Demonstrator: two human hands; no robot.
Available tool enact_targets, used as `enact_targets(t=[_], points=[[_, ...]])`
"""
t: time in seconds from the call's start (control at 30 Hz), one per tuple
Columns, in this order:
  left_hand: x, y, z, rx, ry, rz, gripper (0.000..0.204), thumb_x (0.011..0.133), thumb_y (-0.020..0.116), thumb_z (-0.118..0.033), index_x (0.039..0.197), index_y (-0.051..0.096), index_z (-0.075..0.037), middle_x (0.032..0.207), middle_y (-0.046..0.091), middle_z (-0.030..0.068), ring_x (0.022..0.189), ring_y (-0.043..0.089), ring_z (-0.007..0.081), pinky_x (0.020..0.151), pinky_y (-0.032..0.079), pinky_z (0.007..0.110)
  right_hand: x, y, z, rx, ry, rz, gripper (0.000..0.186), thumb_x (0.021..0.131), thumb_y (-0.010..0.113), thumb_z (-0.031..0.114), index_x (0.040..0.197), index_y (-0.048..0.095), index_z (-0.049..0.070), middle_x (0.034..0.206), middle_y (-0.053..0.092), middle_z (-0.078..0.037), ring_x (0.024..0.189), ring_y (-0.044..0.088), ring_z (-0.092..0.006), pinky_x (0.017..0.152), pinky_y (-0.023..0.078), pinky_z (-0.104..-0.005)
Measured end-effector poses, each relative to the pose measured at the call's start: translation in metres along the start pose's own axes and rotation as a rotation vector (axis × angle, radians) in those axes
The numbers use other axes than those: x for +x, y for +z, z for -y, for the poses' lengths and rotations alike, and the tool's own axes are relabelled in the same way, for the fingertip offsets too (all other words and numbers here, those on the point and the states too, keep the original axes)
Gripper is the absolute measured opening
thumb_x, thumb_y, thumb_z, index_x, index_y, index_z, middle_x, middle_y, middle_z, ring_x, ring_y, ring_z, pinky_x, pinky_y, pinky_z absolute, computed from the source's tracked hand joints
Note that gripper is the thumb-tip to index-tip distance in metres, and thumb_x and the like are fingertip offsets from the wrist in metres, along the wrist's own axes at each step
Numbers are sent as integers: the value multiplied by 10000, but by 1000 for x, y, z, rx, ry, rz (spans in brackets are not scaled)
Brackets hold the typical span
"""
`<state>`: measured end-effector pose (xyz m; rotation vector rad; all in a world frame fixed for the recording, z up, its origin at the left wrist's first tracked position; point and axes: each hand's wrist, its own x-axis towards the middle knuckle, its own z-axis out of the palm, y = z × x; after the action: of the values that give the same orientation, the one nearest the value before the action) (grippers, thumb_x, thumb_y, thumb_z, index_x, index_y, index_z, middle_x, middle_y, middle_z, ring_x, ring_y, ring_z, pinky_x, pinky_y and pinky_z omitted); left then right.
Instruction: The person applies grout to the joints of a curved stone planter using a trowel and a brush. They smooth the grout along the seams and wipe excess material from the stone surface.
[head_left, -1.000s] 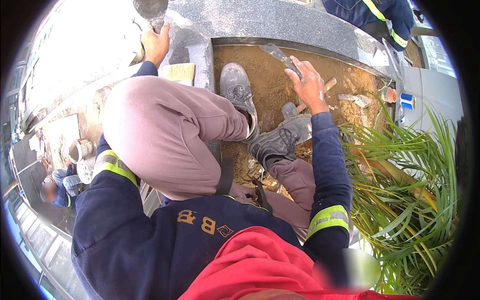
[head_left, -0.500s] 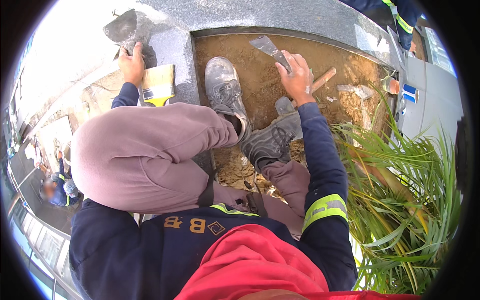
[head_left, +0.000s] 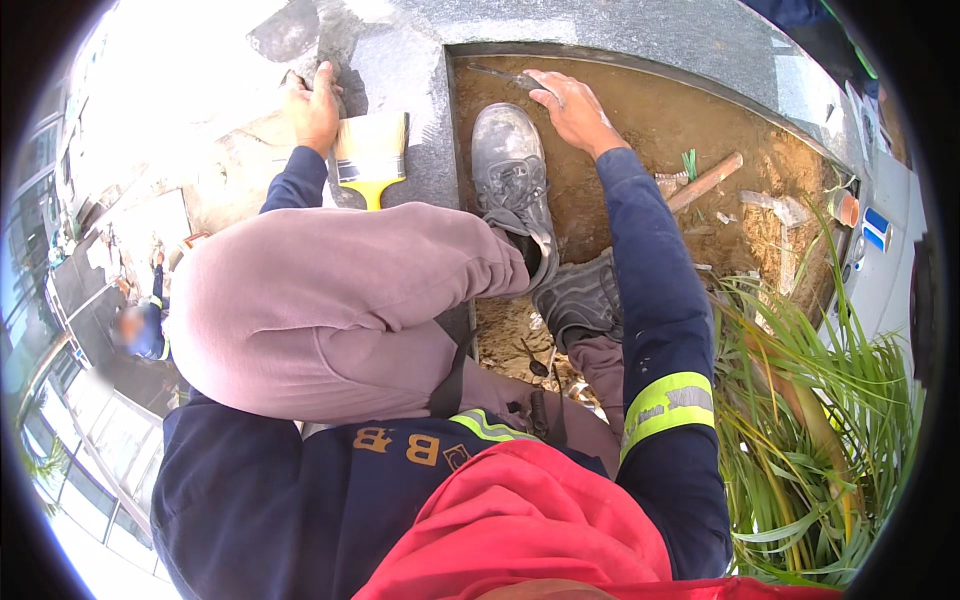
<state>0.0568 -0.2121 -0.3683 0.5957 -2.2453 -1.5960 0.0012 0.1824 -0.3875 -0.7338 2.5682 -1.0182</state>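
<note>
1. At the right hand (head_left: pixel 575 110): clamped around the handle end of a slim scraper (head_left: pixel 524 81), seen nearly edge-on, over the far left part of the soil bed (head_left: pixel 650 120); contact with the soil not discernible.
2. Orientation of the scraper: nearly left to right along the long axis, pointing left and slightly far from the grip, toward the grey stone slab (head_left: pixel 428 115); nearer to the right hand than to the left.
3. At the left hand (head_left: pixel 315 118): just on the near side of a dark flat blade (head_left: pixel 285 30); cannot tell whether clamped on it or apart.
4. Between the 2 hands: a broad brush (head_left: pixel 371 140), pale-bristled, with yellow handle toward the near side, on the slab just right of the left hand.
5. Surfaces: grey stone at left, partly in strong glare; brown soil at right, with 1 wooden stick (head_left: pixel 705 182) and 2 grey shoes.
6. Surroundings: stone curb (head_left: pixel 620 40) along the far edge; orange-brown pot (head_left: pixel 843 207) at right; long-leaved plant (head_left: pixel 820 430) near right; 1 other person (head_left: pixel 145 330) well apart at left.
</note>
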Motion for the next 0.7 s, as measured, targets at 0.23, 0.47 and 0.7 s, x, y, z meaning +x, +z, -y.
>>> enact_targets(t=[0.23, 0.47, 0.7], points=[[-3, 6, -6, -11, -42, -39, 260, 991, 686, -178, 1071, 542, 23, 806, 665, 79, 637, 617, 133, 610, 505, 284, 34, 16, -10, -84, 59, 78, 410, 1080, 513, 299, 1413, 596, 74, 1414, 619, -170, 1313, 559, -369, 1119, 435, -446], [-3, 0, 2, 221, 103, -53, 355, 997, 681, -251, 850, 653, 70, 647, 657, 66, 604, 591, 157, 842, 537, 349, 40, 27, -8, -50, 21, -2, 406, 1083, 504, 305, 1416, 599, 93, 1365, 649, -172, 1290, 571, -378, 1112, 436, -452], [-6, 7, -2, 60, 47, -66, 413, 1008, 667, -300, 808, 652, 60, 676, 666, 73, 634, 606, 161, 919, 495, 316, 45, 32, -10, -67, 33, -82, 353, 1028, 549, 155, 1358, 632, 60, 1290, 675, -198, 1206, 609, -408, 1041, 488, -468]])
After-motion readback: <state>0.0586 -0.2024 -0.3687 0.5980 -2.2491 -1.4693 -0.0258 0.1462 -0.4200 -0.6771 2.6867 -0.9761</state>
